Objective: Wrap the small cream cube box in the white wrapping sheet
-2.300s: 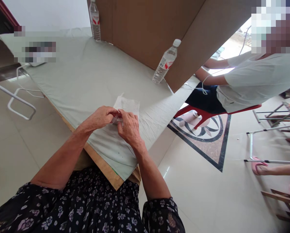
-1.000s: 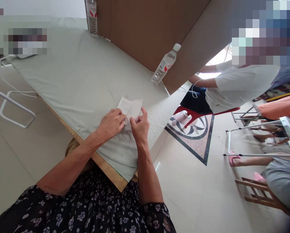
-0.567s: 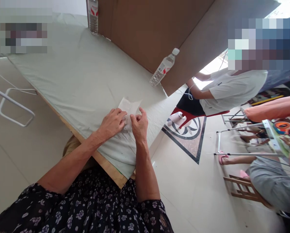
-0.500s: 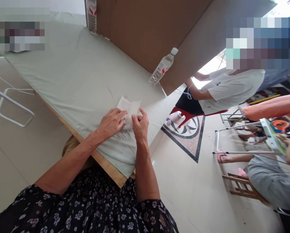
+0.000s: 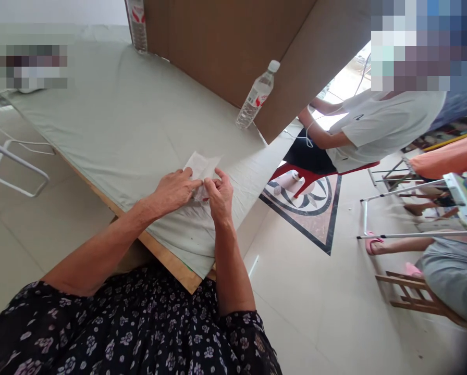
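Observation:
A thin white tissue (image 5: 199,164), creased and partly folded, lies near the corner of the cloth-covered table (image 5: 112,120). My left hand (image 5: 175,188) rests over its left side, index finger reaching towards the right hand and the other fingers bent against the sheet. From the right, my right hand (image 5: 220,195) pinches the tissue between thumb and fingers. The fingertips of both hands nearly meet at the sheet's middle, and they hide its lower part.
A large cardboard panel (image 5: 218,47) stands behind, with a water bottle (image 5: 257,96) before it and another bottle (image 5: 138,28) at its left edge. A person in a white shirt (image 5: 390,125) sits on a red stool (image 5: 309,179). Another person sits on a wooden chair (image 5: 417,297).
The view has shifted slightly. My left index finger now stretches across the tissue to my right fingertips, and the hands are closer together.

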Demonstrator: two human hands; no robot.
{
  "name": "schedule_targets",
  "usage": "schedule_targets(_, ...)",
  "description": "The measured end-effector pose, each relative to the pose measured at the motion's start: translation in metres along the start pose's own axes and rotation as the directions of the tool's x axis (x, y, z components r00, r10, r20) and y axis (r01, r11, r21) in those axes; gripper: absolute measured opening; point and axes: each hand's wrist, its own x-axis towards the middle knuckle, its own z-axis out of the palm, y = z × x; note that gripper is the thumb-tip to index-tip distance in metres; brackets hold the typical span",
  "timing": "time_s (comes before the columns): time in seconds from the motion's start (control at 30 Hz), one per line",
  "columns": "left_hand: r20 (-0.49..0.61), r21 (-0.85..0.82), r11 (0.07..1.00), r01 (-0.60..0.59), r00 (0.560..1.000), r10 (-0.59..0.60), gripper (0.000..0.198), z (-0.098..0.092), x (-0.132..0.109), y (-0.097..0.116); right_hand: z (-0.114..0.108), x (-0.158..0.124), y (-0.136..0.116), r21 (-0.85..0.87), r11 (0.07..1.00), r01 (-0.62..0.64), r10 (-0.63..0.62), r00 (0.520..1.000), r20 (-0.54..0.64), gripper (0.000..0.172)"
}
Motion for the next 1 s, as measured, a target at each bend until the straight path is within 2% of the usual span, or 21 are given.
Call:
schedule_targets(0.13, -0.08, -0.115, 0.992, 0.055, 0.995, -0.065, 0.049, 0.007, -0.003, -0.001, 0.009, 0.004, -0.005, -0.089, 0.993, 0.083, -0.08, 0.996, 0.035, 0.056)
schedule_targets(0.27, -0.145, -0.263, 0.962, 0.076, 0.982, -0.118, 0.057, 0.017, -0.003, -0.004, 0.015, 0.006, -0.015, -0.345, 0.921, 0.183, -0.175, 0.983, 0.056, 0.053)
schedule_targets(0.37, -0.176, -0.363, 0.93, 0.061, 0.975, -0.133, 0.059, 0.025, 0.0, -0.006, 0.017, 0.007, -0.024, -0.505, 0.829, 0.242, -0.181, 0.969, 0.166, 0.047)
schedule_targets(0.47, -0.219, -0.468, 0.883, 0.031, 0.964, -0.15, 0.062, 0.033, 0.0, -0.011, 0.01, 0.005, -0.03, -0.527, 0.79, 0.315, -0.165, 0.936, 0.311, 0.044)
schedule_targets(0.57, -0.263, -0.601, 0.799, 0.023, 0.938, -0.225, 0.061, 0.041, -0.004, -0.016, 0.0, 0.002, -0.034, -0.518, 0.767, 0.378, -0.158, 0.894, 0.418, 0.051)
schedule_targets(0.67, -0.284, -0.718, 0.693, 0.063, 0.882, -0.375, 0.055, 0.045, -0.008, -0.019, -0.001, -0.005, -0.036, -0.592, 0.673, 0.443, -0.151, 0.866, 0.477, 0.063)
schedule_targets(0.73, -0.269, -0.758, 0.645, 0.1, 0.852, -0.448, 0.047, 0.044, -0.008, -0.019, 0.003, -0.009, -0.038, -0.651, 0.594, 0.472, -0.148, 0.86, 0.489, 0.067)
schedule_targets(0.8, -0.226, -0.767, 0.626, 0.144, 0.852, -0.472, 0.042, 0.041, -0.005, -0.016, 0.007, -0.01, -0.039, -0.682, 0.547, 0.486, -0.139, 0.856, 0.498, 0.069)
schedule_targets(0.9, -0.152, -0.738, 0.634, 0.233, 0.857, -0.492, 0.04, 0.036, 0.003, -0.01, 0.006, -0.006, -0.039, -0.642, 0.583, 0.499, -0.135, 0.838, 0.529, 0.074)
schedule_targets(1.0, -0.107, -0.698, 0.652, 0.295, 0.858, -0.503, 0.041, 0.033, 0.008, -0.006, -0.007, 0.003, -0.037, -0.499, 0.711, 0.497, -0.148, 0.798, 0.584, 0.079)
